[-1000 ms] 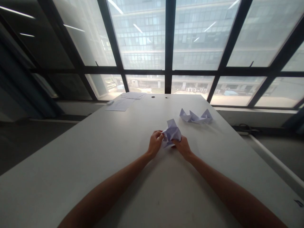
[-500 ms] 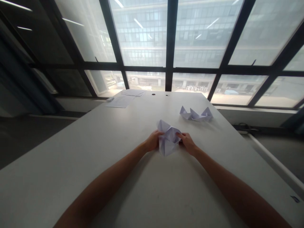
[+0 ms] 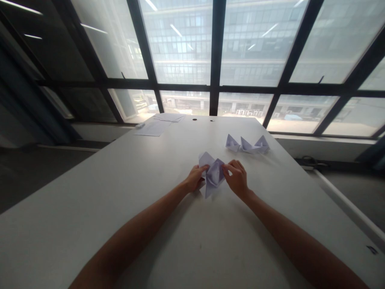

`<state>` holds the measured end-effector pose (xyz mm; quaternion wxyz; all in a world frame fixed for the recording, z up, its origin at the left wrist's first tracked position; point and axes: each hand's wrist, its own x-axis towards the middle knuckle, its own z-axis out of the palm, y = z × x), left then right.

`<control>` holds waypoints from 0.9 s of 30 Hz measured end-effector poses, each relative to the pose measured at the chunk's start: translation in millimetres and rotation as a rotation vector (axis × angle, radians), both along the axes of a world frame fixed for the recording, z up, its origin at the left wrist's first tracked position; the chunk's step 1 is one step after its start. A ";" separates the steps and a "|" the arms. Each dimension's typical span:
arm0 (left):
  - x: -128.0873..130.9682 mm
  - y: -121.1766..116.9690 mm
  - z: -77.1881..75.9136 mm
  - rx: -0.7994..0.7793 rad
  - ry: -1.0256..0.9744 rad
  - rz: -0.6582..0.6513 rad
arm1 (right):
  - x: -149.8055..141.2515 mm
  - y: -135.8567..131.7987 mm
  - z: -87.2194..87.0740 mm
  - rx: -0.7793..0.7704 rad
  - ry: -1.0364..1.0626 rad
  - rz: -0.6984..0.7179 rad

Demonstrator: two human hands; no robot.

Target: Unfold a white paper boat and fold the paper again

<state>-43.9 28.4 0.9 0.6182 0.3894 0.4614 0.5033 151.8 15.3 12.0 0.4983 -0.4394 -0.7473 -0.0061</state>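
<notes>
Both of my hands hold a pale lilac folded paper [image 3: 213, 173] just above the white table [image 3: 150, 224]. My left hand [image 3: 196, 178] pinches its left side. My right hand [image 3: 237, 176] pinches its right upper edge with thumb and fingers. The paper is partly folded, with a point hanging down toward me and a flap standing up at the back left.
Beyond my hands, to the right, finished paper boats [image 3: 248, 144] of the same lilac paper sit on the table. Flat sheets of paper [image 3: 158, 126] lie at the far left corner. Large windows rise behind the table's far edge.
The paper has been pressed narrower between my hands. My right hand has risen and turned onto the paper's right edge. My left hand has hardly moved.
</notes>
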 end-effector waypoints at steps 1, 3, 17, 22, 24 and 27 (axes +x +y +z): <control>0.1 -0.6 0.7 0.004 -0.013 -0.010 | 0.0 0.5 -0.7 -0.044 -0.022 -0.018; 0.4 -2.5 2.4 0.010 -0.064 -0.043 | 1.6 4.0 -3.9 -0.148 -0.012 -0.044; -1.4 -14.4 1.7 0.027 -0.104 -0.317 | 5.0 12.8 -13.3 -0.595 0.670 0.239; -1.9 -12.5 4.3 0.028 -0.102 -0.291 | 8.6 21.2 -16.2 -0.646 0.909 0.139; -3.1 -9.3 6.8 0.038 -0.134 -0.223 | 14.8 31.0 -20.5 -0.610 0.951 0.042; -6.1 -2.2 10.3 0.038 -0.163 -0.071 | 29.0 46.6 -29.5 -0.480 0.860 -0.095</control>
